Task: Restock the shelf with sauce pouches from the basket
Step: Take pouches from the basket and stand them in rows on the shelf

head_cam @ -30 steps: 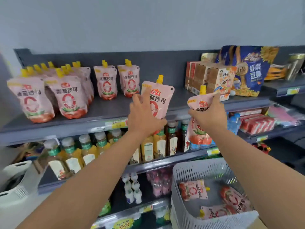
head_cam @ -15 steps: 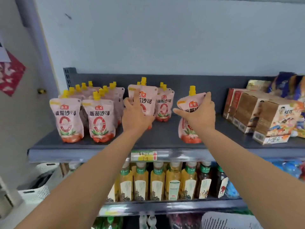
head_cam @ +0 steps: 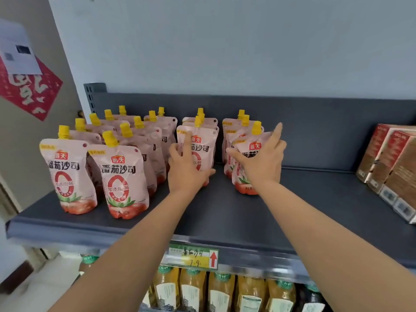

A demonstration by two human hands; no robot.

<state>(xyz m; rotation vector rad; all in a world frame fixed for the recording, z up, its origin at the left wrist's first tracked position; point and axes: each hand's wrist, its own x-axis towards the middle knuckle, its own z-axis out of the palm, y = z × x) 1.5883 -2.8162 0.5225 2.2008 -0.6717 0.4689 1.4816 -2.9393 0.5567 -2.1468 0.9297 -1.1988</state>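
On the dark grey top shelf (head_cam: 216,212) stand several pink sauce pouches with yellow caps. My left hand (head_cam: 188,170) grips one upright pouch (head_cam: 202,145) at the front of the third row, its base on the shelf. My right hand (head_cam: 262,162) grips another pouch (head_cam: 246,154) at the front of the fourth row; it leans slightly and its base rests on the shelf. Two fuller rows of pouches (head_cam: 119,176) stand to the left. The basket is out of view.
Brown and red cartons (head_cam: 391,163) stand at the shelf's right end. Bare shelf surface lies between them and my right hand. A price tag (head_cam: 193,255) hangs on the shelf edge. Yellow drink bottles (head_cam: 193,289) fill the shelf below. A wall with a red paper decoration (head_cam: 29,88) is on the left.
Both hands carried their pouches up from in front of the shelf edge and back onto the shelf, setting them at the front of two rows. The view moved closer, and the basket dropped out of sight.
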